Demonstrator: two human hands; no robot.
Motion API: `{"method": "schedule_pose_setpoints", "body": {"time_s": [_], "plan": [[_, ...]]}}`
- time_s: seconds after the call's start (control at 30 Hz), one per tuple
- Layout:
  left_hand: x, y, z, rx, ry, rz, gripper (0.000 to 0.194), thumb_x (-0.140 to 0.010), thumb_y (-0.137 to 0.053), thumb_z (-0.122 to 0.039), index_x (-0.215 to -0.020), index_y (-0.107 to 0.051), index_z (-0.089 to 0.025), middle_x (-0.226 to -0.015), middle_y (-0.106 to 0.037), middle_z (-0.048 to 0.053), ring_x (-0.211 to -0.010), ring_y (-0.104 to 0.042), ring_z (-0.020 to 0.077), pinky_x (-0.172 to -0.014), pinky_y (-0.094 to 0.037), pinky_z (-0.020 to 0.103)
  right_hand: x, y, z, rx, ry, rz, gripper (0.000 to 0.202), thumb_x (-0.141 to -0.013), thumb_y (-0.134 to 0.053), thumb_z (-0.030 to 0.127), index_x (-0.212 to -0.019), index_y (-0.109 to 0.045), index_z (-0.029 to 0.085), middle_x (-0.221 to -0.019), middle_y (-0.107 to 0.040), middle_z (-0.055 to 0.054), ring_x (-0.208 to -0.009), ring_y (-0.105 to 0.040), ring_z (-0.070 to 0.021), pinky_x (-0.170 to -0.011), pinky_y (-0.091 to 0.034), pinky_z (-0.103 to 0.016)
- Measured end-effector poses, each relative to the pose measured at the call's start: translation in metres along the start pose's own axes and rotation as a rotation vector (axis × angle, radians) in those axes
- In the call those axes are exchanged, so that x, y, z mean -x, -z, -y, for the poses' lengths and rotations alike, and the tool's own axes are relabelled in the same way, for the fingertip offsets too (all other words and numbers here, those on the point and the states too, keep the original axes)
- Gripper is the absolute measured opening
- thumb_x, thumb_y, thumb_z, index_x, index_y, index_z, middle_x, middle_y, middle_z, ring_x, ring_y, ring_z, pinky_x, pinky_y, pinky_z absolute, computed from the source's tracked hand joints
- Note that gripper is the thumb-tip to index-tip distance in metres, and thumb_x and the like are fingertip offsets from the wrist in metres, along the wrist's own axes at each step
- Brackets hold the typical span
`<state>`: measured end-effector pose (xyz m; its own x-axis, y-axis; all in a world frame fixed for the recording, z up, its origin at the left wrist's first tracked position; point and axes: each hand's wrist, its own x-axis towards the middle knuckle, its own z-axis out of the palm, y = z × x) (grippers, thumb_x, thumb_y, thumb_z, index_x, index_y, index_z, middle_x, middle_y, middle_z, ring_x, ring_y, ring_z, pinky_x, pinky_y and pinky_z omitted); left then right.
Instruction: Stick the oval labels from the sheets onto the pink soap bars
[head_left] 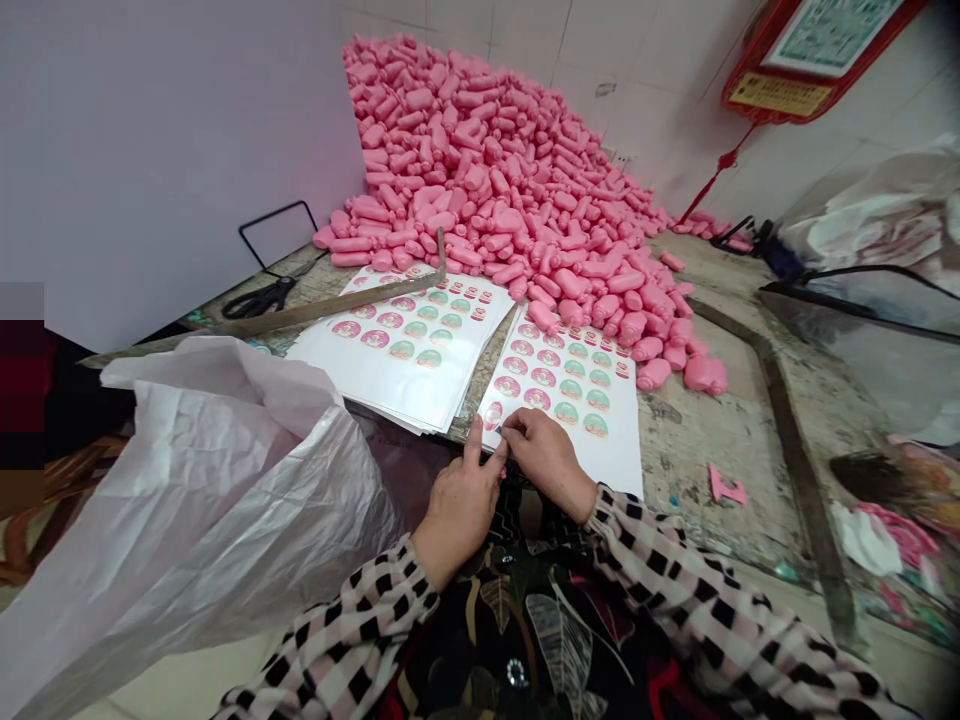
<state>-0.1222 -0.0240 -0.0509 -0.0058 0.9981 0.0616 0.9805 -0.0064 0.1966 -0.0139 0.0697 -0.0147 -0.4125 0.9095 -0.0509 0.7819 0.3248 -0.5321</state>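
Right-hand sticker sheet (619,460): at the near edge of the tabletop (675,455), right in front of me, both my hands on its near left corner. The end sticker (493,415) of its left column sits just beyond my fingertips, slightly left of my right hand (551,455). Both hands about equally near. That column slants away from me, a bit rightward, to the far end, where pink bottles (487,180) cover the sheet's edge; full long axis can't be told.

Right grip: narrow, thumb and index finger nearly together by that sticker; can't tell if anything's between them. Left hand (461,495): index finger straight, pointing at the corner, thumb toward the right fingertips. Bit of pink just under them, mostly hidden, can't tell if held.

Left of the sheet, a narrow wood gap, then the sticker stack (442,400), with a flat bar (322,308) across its far part. Plastic bag (247,440) bulges at the near left. Right of the sheet, stained wood with a pink piece (727,487) on it, then a dark strip (787,430). Bottle pile closes the far side.
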Motion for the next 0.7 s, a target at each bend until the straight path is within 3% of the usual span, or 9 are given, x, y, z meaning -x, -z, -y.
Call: {"method": "schedule_pose_setpoints", "body": {"time_s": [0.2, 0.7], "plan": [[0.000, 0.000, 0.000, -0.001, 0.004, -0.013, 0.059, -0.087, -0.040, -0.026, -0.140, -0.015, -0.033, -0.147, -0.012, 0.017, -0.085, -0.060, 0.0209, -0.071, -0.047, 0.034, -0.002, -0.003, 0.002, -0.029, -0.053, -0.098, 0.012, -0.080, -0.048, 0.024, -0.077, -0.058, 0.021, -0.078, -0.060, -0.002, -0.072, -0.052, -0.0139, -0.063, -0.034, -0.024], [0.000, 0.001, -0.002, 0.043, 0.012, -0.032, 0.050, -0.089, -0.037, -0.025, -0.137, -0.027, -0.032, -0.147, -0.010, 0.016, -0.089, -0.059, 0.0212, -0.073, -0.047, 0.035, -0.020, 0.002, 0.001, 0.057, -0.075, -0.127, 0.015, -0.081, -0.044, 0.025, -0.081, -0.058, 0.020, -0.085, -0.060, -0.003, -0.074, -0.053, -0.0144, -0.063, -0.033, -0.025]]}}
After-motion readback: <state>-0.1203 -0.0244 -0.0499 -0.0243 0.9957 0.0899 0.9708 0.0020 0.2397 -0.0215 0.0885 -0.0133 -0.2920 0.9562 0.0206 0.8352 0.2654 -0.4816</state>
